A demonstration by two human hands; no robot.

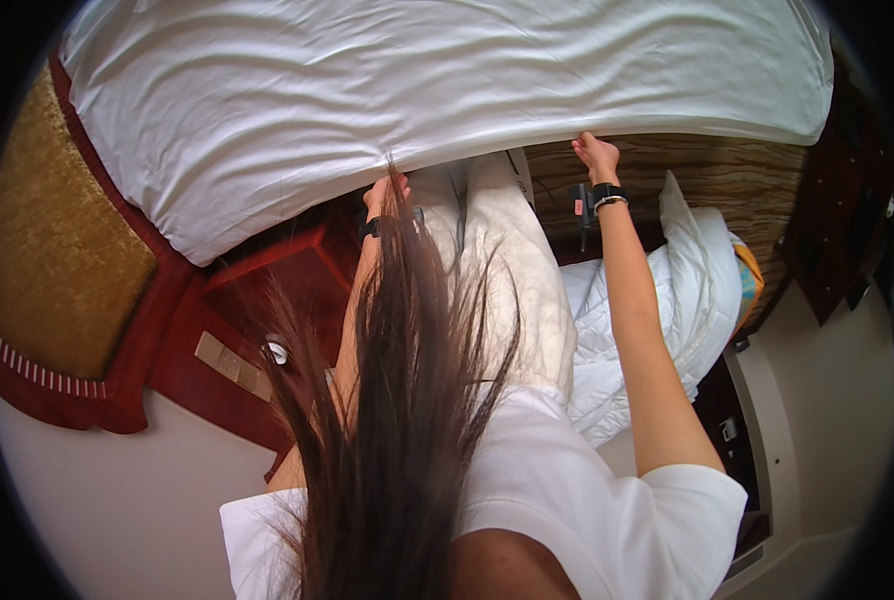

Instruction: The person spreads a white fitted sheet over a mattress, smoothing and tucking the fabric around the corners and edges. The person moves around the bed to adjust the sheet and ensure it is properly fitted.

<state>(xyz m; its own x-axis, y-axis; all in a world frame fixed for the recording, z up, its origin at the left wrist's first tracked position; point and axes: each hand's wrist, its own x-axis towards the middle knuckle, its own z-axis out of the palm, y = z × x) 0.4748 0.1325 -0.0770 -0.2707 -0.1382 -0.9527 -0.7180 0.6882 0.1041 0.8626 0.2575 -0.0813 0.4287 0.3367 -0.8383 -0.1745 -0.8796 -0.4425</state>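
A wrinkled white bed sheet (pixel 447 75) covers the mattress in front of me, its near edge hanging just past the side. My left hand (pixel 384 195) grips that edge left of my legs, partly hidden behind long dark hair. Further right, my right hand (pixel 597 156) has its fingers curled at the same edge, pinching the sheet with the palm side turned up. Each wrist wears a black band, and a small dark device (pixel 582 206) shows beside the right one.
At left stands a headboard (pixel 72 225) with a gold padded panel and red wood frame. A red-brown nightstand (pixel 282 277) and a beige switch panel (pixel 229 364) are beside it. Behind me at right lies a bunched white duvet (pixel 687 300). Patterned brown carpet (pixel 664 161) covers the floor.
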